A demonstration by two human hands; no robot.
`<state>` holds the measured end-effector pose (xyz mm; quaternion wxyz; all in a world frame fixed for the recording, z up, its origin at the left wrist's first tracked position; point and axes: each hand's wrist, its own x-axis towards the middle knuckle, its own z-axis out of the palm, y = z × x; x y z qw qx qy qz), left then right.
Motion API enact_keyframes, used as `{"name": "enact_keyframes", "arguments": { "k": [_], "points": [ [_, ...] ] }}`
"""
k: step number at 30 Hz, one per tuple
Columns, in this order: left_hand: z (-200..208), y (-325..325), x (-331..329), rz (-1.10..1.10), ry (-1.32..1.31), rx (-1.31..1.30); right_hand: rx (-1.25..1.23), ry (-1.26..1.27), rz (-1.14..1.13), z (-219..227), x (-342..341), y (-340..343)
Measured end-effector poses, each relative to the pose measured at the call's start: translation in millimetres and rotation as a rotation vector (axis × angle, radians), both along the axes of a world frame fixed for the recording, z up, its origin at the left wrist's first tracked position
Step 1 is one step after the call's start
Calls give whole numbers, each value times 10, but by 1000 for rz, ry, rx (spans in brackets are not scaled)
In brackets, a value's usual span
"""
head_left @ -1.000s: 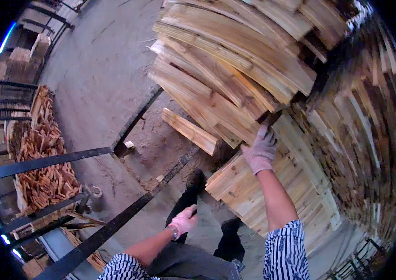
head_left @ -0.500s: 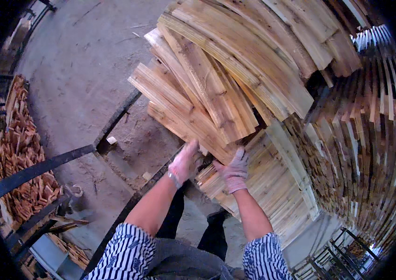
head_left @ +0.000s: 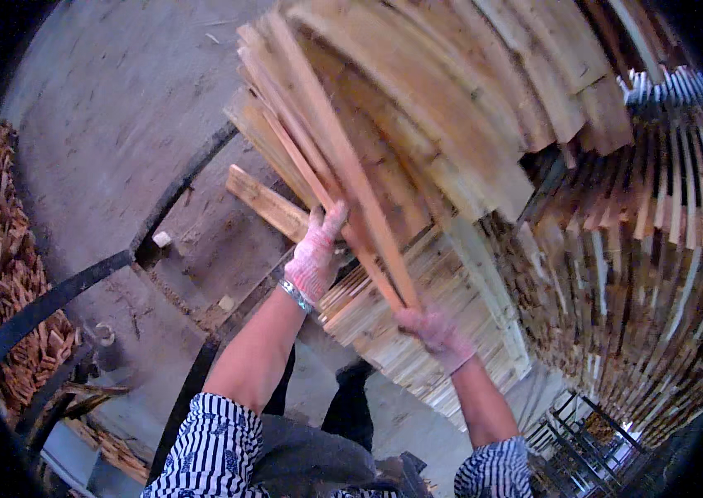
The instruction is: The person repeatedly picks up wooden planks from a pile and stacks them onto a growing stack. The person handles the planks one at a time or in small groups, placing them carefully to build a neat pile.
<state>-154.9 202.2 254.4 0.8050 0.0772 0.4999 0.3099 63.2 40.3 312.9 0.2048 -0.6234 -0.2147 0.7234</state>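
Nearest to the camera are the striped sleeves (head_left: pixel 210 452) and the two forearms that rise from the lower edge. The right hand in a pink knitted glove (head_left: pixel 437 330) is closed around the near end of a bundle of long, thin, pale wooden slats (head_left: pixel 343 166); the slats run up and away to the left, over the big stack. The left hand in a pink knitted glove (head_left: pixel 316 256), with a metal bracelet at the wrist, is half open: the fingers point up and press against the side of the same bundle, and I cannot tell if the thumb goes around it.

To do this step well, I think both hands should keep the slats together as one pack, the right hand carrying the weight and the left hand guiding, so that no single slat slides out.

Below the hands lies a lower stack of flat pale boards (head_left: pixel 418 349), and one short board (head_left: pixel 268 203) sticks out at its left edge. Behind is the tall pile of curved wooden boards (head_left: pixel 467 100), very close. Open room exists only on the left, over the grey concrete floor (head_left: pixel 111 124), but a black metal rail (head_left: pixel 77 286) crosses there, and further left is a rack of small reddish wood pieces (head_left: pixel 11 274).
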Motion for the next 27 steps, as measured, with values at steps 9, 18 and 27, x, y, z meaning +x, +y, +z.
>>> {"name": "enact_keyframes", "arguments": {
  "k": [9,18,27],
  "points": [
    [-450,-361,-454,5,-282,-173,-7,-66,204,271,-879,-1004],
    [-225,-1561,-342,188,-217,-357,-85,-75,428,831,-689,-456],
    [380,-2268,-478,5,-131,-231,287,25,151,56,-830,-1121]
  ]
}}
